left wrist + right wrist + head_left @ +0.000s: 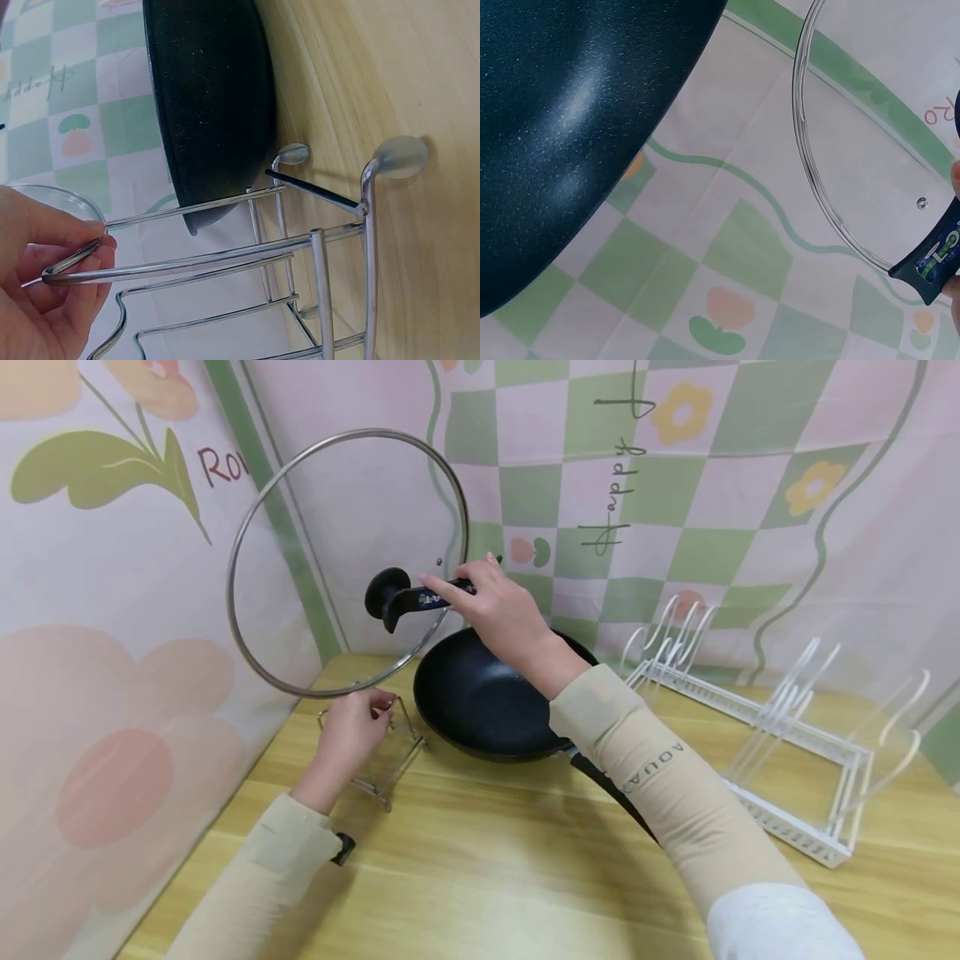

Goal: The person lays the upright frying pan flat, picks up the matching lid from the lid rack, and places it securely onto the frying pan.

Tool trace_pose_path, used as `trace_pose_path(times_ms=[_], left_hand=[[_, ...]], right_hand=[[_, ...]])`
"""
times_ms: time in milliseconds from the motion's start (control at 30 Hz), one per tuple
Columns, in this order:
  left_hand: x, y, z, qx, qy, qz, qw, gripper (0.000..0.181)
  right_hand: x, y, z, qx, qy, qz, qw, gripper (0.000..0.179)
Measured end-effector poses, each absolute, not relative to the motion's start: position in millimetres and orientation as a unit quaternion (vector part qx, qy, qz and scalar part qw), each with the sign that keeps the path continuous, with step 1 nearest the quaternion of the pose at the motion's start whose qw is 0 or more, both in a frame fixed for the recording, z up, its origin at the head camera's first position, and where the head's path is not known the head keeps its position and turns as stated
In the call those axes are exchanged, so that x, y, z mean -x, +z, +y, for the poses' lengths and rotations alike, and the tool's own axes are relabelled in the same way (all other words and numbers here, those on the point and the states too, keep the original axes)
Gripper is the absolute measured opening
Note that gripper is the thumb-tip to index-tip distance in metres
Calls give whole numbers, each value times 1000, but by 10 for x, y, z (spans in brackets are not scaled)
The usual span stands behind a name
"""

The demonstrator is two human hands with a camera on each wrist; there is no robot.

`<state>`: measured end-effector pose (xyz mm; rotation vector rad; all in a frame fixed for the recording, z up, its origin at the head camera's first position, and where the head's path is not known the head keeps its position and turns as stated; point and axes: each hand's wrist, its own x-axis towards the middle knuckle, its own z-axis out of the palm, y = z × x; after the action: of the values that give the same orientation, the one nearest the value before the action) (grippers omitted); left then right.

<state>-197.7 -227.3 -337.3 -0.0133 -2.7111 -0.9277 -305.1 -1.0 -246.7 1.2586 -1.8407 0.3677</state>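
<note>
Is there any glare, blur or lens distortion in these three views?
Head view: wide-lens bending curves the table edge; soft, even light. Left wrist view: the left hand is close and blurred; the wire stand stays sharp. Right wrist view: a soft sheen on the black pan; the glass lid shows no strong glare.

Two bare hands, long beige sleeves.
Snug beige sleeve (660, 785) on right forearm, printed "AQUA" in grey, white cloth above; matching beige sleeve (262, 877) on left, small black fitting at wrist.

a wooden table (480, 877) carries a black wok (480, 702), a wire stand (386, 760) and a white rack (780, 760).
</note>
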Motion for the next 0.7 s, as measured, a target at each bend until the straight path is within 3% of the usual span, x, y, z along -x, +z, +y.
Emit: trace_pose_path(times_ms=[700], left_hand=[[1957,-3304,-2370,2,-350,-928,129,23]], right_hand=[[3073,-2424,227,-477,129,-757,429,44]])
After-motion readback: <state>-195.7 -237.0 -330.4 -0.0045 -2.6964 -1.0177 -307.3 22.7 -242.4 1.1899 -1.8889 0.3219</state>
